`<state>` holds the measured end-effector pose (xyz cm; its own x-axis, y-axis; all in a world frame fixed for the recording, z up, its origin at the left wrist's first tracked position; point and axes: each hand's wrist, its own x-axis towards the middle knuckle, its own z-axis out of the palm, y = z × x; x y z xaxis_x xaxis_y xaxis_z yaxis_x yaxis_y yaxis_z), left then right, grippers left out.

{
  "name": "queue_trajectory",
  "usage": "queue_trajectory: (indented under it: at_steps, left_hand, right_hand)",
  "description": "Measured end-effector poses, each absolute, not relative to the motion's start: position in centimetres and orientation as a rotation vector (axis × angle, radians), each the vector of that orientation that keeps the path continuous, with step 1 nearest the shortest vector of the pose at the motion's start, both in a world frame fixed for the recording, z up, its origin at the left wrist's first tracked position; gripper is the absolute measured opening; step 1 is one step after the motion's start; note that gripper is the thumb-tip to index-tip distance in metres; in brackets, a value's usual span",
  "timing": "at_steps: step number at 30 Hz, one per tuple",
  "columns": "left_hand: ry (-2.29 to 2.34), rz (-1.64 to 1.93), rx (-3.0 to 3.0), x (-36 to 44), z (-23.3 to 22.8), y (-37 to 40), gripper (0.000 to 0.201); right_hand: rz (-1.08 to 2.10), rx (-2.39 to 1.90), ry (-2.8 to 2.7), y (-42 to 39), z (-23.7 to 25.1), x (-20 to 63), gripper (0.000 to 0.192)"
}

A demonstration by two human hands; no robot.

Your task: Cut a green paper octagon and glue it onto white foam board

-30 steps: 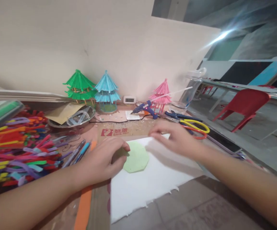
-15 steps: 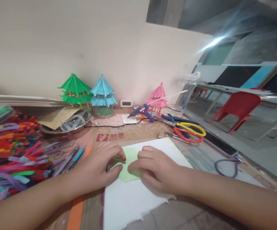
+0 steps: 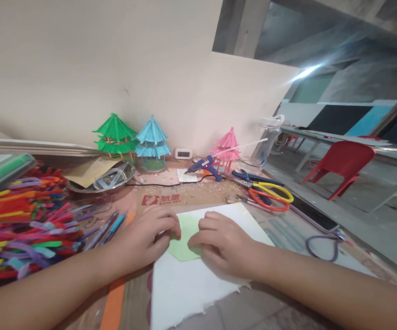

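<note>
A light green, many-sided piece of paper point(image 3: 188, 236) lies on a white foam board point(image 3: 191, 286) that has a ragged near edge. My left hand point(image 3: 148, 236) is closed at the paper's left edge, thumb and fingers curled together there. At its right edge my right hand point(image 3: 224, 243) pinches it between curled fingers and thumb. The paper's outer edges are hidden under both hands.
Beyond my hands lie a blue glue gun point(image 3: 205, 166), scissors point(image 3: 270, 197) and a phone point(image 3: 313, 214). Pipe cleaners point(image 3: 26, 229) pile up on the left, beside pens point(image 3: 114, 227). Green point(image 3: 116, 137), blue point(image 3: 152, 144) and pink point(image 3: 229, 144) model pavilions stand by the wall.
The view has tilted slightly, so everything sits a little lower. My left thumb has drawn closer to its fingers at the paper's edge; my right hand has barely moved.
</note>
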<state>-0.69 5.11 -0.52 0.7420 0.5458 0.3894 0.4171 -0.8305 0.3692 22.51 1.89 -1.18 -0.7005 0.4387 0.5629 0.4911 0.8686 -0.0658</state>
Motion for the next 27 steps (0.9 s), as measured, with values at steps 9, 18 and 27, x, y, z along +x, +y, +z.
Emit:
queue_trajectory:
  at_steps: [9, 18, 27]
  left_hand:
    - [0.605, 0.766, 2.847, -0.74, 0.14, 4.75, 0.031]
    - [0.716, 0.822, 2.739, -0.52, -0.07, 4.37, 0.023]
    - [1.031, 0.912, 2.419, -0.69, 0.17, 5.02, 0.020]
  right_hand:
    - [-0.049, -0.662, -2.405, 1.91, -1.13, 22.68, 0.030]
    - [0.015, -0.700, -2.364, 1.51, -0.98, 22.58, 0.022]
    - [0.180, -0.813, -2.248, 1.93, -1.02, 23.03, 0.017]
